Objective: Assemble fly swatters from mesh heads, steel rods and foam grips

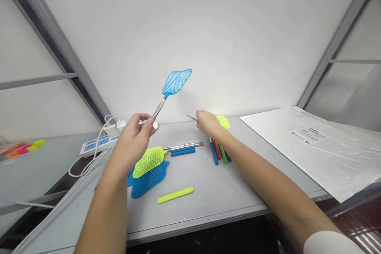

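Raised on the left, my left hand (134,139) grips a blue mesh fly swatter (176,82) by its metal rod, with the head tilted up. My right hand (208,123) is closed around a thin rod (192,118) whose other end is hidden by the fingers. Below my left hand lie a yellow-green swatter head (150,161) and blue swatter heads (150,182). Metal rods (186,145) and blue handles (183,151) rest beside them. Under my right forearm are blue, red and green handles (218,151). A loose yellow-green handle (175,195) lies near the front.
A power strip (99,143) with white cables stands at the left. On the right, a large white wrapped panel (309,139) overhangs the table edge. Behind my right hand is another yellow-green swatter head (224,122). The white wall backs the grey table (226,194).
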`<state>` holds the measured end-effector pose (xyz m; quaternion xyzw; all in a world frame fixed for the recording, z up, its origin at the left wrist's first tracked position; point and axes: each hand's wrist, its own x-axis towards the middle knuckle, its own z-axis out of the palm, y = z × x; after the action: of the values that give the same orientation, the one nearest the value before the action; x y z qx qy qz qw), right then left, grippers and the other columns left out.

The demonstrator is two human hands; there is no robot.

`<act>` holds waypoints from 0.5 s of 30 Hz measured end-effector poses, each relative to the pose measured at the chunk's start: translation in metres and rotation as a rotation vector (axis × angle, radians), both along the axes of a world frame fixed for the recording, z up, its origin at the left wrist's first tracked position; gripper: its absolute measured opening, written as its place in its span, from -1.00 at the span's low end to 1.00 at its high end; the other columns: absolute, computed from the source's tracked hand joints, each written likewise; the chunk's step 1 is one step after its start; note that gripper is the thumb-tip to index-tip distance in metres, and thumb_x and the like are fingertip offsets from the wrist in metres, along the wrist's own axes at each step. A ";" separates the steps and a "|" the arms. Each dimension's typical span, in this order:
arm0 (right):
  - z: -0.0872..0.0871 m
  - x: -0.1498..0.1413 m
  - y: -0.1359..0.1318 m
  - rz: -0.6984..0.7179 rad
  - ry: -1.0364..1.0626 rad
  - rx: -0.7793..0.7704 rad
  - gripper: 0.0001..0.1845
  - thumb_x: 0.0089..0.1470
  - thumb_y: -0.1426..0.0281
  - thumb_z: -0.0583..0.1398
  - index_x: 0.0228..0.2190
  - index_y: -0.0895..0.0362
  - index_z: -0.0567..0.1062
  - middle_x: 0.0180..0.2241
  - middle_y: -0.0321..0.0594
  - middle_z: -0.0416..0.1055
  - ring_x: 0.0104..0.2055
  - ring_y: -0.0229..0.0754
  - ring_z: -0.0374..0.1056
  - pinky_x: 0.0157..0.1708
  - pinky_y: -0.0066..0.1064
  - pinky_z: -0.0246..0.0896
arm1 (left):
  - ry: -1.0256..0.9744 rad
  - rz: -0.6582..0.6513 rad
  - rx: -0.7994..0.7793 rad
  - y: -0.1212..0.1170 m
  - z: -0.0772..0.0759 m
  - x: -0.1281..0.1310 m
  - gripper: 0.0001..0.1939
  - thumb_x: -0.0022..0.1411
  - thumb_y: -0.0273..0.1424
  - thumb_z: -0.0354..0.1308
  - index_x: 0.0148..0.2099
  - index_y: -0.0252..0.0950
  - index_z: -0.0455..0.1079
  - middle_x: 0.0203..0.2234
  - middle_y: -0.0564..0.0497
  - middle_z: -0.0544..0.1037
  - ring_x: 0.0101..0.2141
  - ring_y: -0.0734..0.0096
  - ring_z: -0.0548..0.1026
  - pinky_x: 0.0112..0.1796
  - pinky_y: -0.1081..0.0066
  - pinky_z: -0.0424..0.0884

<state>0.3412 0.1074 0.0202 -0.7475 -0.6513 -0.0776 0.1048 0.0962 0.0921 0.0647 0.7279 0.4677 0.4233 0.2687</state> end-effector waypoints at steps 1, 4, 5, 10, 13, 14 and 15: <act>0.000 -0.012 0.004 0.042 0.000 -0.010 -0.63 0.24 0.25 0.19 0.02 0.16 0.41 0.00 -0.10 0.39 -0.07 -0.11 0.40 -0.11 -0.15 0.39 | -0.045 -0.012 -0.001 -0.006 0.003 -0.014 -0.63 0.30 -0.03 0.02 -0.09 -0.21 0.32 -0.54 0.14 0.37 -0.63 0.56 0.21 -0.61 0.53 0.12; -0.002 -0.045 0.015 0.143 -0.008 -0.038 -0.63 0.24 0.25 0.19 0.02 0.15 0.41 -0.01 -0.11 0.39 -0.08 -0.11 0.40 -0.12 -0.16 0.40 | -0.124 0.004 0.004 -0.030 0.014 -0.045 -0.65 0.25 -0.02 0.11 -0.27 -0.22 0.35 -0.63 0.18 0.28 -0.63 0.58 0.14 -0.62 0.53 0.05; -0.003 -0.053 0.018 0.172 -0.015 -0.043 -0.63 0.24 0.25 0.19 0.02 0.15 0.41 0.00 -0.10 0.39 -0.08 -0.11 0.40 -0.12 -0.16 0.39 | -0.148 0.044 0.046 -0.039 0.016 -0.049 -0.66 0.24 -0.03 0.13 -0.28 -0.21 0.36 -0.63 0.18 0.27 -0.62 0.58 0.14 -0.60 0.52 0.04; -0.006 -0.067 0.026 0.257 -0.055 -0.044 -0.62 0.24 0.25 0.20 0.03 0.16 0.40 0.01 -0.10 0.38 -0.06 -0.10 0.40 -0.11 -0.14 0.39 | 0.032 0.099 0.173 -0.074 -0.012 -0.025 -0.45 0.30 0.11 -0.20 -0.35 -0.10 0.46 -0.69 0.09 0.33 -0.62 0.42 0.29 -0.57 0.38 0.07; -0.002 -0.057 0.024 0.246 -0.083 -0.035 -0.61 0.24 0.25 0.19 0.04 0.16 0.40 0.02 -0.09 0.37 -0.04 -0.08 0.39 -0.08 -0.11 0.38 | 0.396 -0.171 0.010 -0.080 -0.031 -0.012 -0.56 0.23 0.04 -0.03 -0.46 -0.11 0.45 -0.70 0.05 0.40 -0.62 0.31 0.36 -0.55 0.37 0.17; 0.000 -0.053 0.023 0.238 -0.088 -0.043 -0.62 0.24 0.25 0.19 0.04 0.16 0.40 0.03 -0.09 0.37 -0.03 -0.08 0.38 -0.07 -0.11 0.37 | 0.483 -0.218 0.001 -0.081 -0.031 -0.013 -0.60 0.26 -0.01 -0.03 -0.42 -0.10 0.48 -0.65 0.05 0.46 -0.59 0.29 0.40 -0.52 0.37 0.21; 0.002 -0.050 0.022 0.233 -0.093 -0.056 -0.62 0.24 0.25 0.19 0.03 0.15 0.40 0.03 -0.09 0.37 -0.03 -0.08 0.38 -0.07 -0.11 0.37 | 0.502 -0.196 0.016 -0.082 -0.029 -0.018 -0.61 0.27 -0.03 -0.04 -0.38 -0.09 0.50 -0.61 0.05 0.50 -0.57 0.28 0.43 -0.49 0.38 0.24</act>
<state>0.2917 0.1296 0.0220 -0.6650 -0.7399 -0.0814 0.0617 0.0783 0.0103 0.0355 0.8540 0.4435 0.2054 0.1783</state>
